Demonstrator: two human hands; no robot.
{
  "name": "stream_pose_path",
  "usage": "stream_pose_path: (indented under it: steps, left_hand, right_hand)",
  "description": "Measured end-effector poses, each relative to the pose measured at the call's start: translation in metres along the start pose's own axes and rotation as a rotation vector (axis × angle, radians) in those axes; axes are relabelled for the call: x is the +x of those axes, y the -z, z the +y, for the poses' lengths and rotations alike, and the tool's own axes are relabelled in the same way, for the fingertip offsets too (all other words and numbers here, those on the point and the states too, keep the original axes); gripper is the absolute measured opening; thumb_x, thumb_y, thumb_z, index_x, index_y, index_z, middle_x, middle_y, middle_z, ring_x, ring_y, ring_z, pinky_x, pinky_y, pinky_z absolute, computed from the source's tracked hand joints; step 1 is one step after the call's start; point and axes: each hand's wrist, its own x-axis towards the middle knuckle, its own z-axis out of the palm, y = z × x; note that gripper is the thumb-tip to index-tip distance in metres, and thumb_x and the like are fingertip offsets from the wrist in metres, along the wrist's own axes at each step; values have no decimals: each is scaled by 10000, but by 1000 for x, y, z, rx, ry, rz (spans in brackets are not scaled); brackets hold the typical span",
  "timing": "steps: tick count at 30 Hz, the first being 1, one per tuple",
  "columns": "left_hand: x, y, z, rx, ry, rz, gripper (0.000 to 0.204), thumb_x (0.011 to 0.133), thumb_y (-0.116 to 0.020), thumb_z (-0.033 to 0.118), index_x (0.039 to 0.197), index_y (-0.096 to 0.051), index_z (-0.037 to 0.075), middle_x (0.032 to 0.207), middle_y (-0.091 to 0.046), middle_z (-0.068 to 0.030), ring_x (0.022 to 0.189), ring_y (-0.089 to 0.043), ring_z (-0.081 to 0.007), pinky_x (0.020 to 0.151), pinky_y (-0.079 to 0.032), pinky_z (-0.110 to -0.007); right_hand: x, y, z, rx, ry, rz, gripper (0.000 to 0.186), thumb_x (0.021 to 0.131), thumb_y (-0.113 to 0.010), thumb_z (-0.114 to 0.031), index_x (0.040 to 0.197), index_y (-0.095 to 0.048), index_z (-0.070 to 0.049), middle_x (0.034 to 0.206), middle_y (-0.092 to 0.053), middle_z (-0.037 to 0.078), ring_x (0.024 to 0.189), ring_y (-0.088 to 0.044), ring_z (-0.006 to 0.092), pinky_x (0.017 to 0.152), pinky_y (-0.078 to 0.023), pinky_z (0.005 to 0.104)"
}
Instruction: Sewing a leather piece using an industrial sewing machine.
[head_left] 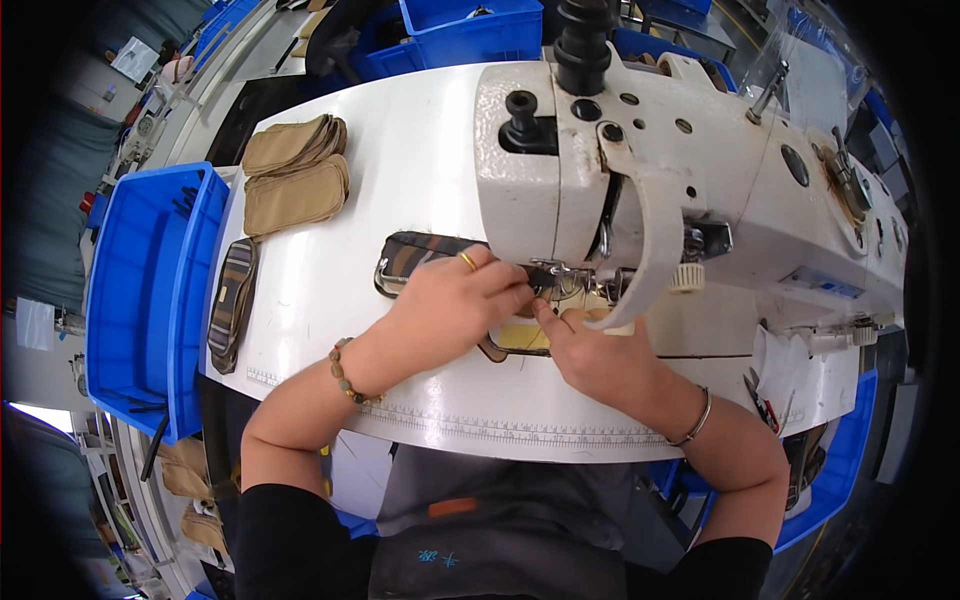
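My left hand [455,305], a ring on one finger, has its fingers curled on a camouflage fabric pouch [410,255] beside the sewing machine's presser foot [560,280]. My right hand [600,355] is closed at the pouch's near edge, its fingertips almost touching the left hand's. A yellow piece [522,338] shows beneath the fingers. The white sewing machine [520,190] stands over the work; the fingertips and the needle point are partly hidden among metal parts and fabric.
Stacked tan pieces [295,195] and striped camouflage pieces [232,300] lie on the white table [390,140]. Blue bins stand left [140,300], behind [470,30] and right [840,460]. Scissors [760,400] lie right of the machine.
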Motion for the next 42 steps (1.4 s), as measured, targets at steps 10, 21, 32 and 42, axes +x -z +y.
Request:
stream_pose_path:
  steps: [10,21,32,42]
  left_hand:
    - [3,-7,-15,-276,184,76,322,723,-660,-44,987,-767,105,957,-721,-45,857,-697,-268,735,-581,-354]
    - [1,-17,-12,-114,76,135,291,655,-704,8,923,-767,102,972,-672,11,937,-615,-214,751,-552,-317]
    - [8,-21,-6,-56,-53,235,237,650,-767,122,886,-768,99,888,-627,16,908,-577,-201,727,-470,-289]
    - [7,-13,2,-188,43,89,280,671,-759,96,950,-779,91,868,-594,-5,876,-606,-216,701,-539,-329]
  right_hand:
    - [3,-5,0,-66,-18,27,401,783,-661,-110,1180,-717,-128,738,-593,-4,680,-644,171,637,-531,396]
    - [27,29,-8,427,-266,-512,138,825,-602,-49,961,-588,-33,923,-652,149,788,-663,352,635,-529,467]
    - [6,2,-1,104,138,243,285,807,-684,-46,1090,-669,-10,901,-582,53,698,-613,205,603,-541,336]
    - [-7,1,-5,25,-46,52,378,761,-723,-204,1118,-736,-80,728,-546,-20,628,-597,147,577,-501,354]
